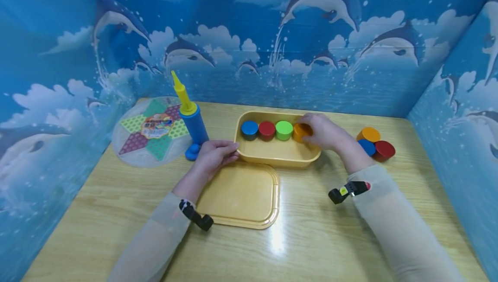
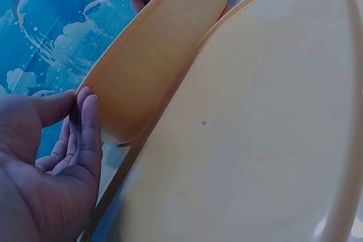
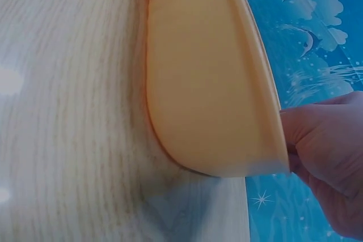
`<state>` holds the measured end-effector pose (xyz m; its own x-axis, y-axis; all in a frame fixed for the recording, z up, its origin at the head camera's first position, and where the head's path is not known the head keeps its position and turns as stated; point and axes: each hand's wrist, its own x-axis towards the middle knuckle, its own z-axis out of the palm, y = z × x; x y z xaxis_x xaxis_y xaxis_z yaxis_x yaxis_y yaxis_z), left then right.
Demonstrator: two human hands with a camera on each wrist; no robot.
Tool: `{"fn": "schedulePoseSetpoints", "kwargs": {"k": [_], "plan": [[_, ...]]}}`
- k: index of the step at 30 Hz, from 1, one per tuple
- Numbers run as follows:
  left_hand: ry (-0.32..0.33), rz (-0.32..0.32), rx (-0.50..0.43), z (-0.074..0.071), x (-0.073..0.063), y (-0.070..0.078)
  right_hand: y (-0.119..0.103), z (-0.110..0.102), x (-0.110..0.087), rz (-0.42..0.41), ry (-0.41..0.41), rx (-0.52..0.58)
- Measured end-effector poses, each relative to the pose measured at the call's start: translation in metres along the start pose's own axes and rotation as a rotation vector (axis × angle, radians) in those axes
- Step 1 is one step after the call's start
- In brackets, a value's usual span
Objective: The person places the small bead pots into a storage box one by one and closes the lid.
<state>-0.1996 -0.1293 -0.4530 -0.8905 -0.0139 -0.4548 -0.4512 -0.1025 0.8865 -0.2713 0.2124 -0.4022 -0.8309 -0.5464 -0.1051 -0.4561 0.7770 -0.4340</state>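
Observation:
A tan plastic box (image 1: 280, 159) stands near the table's back edge, with a row of short round pieces inside: blue (image 1: 250, 129), red (image 1: 266, 130), green (image 1: 284, 130) and orange (image 1: 301, 132). My right hand (image 1: 324, 131) reaches over the box's right end and grips the orange piece. In the right wrist view, the box wall hides the fingertips of that hand (image 3: 332, 157). On the left, my left hand (image 1: 215, 154) pinches the box's rim between thumb and fingers, as the left wrist view also shows at the hand (image 2: 62, 151).
A flat tan lid (image 1: 241, 195) lies in front of the box. Left of it stand a blue pump (image 1: 196, 128) with a yellow nozzle and a round star-patterned disc (image 1: 128, 154). At the right sit orange (image 1: 368, 134), blue (image 1: 366, 147) and red (image 1: 384, 150) pieces. Dolphin-print curtains surround the table.

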Motion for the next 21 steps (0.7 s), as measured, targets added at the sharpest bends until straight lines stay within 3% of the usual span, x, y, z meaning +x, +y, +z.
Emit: {"fn": "schedulePoseSetpoints", "kwargs": {"k": [12,21], "plan": [[-0.007,0.002,-0.003,0.001,0.001,-0.001,0.0,0.004,-0.002,0.018,0.046,0.01],[-0.002,-0.003,-0.02,0.0,0.002,-0.002,-0.006,-0.01,-0.023,0.064,0.074,0.118]]}}
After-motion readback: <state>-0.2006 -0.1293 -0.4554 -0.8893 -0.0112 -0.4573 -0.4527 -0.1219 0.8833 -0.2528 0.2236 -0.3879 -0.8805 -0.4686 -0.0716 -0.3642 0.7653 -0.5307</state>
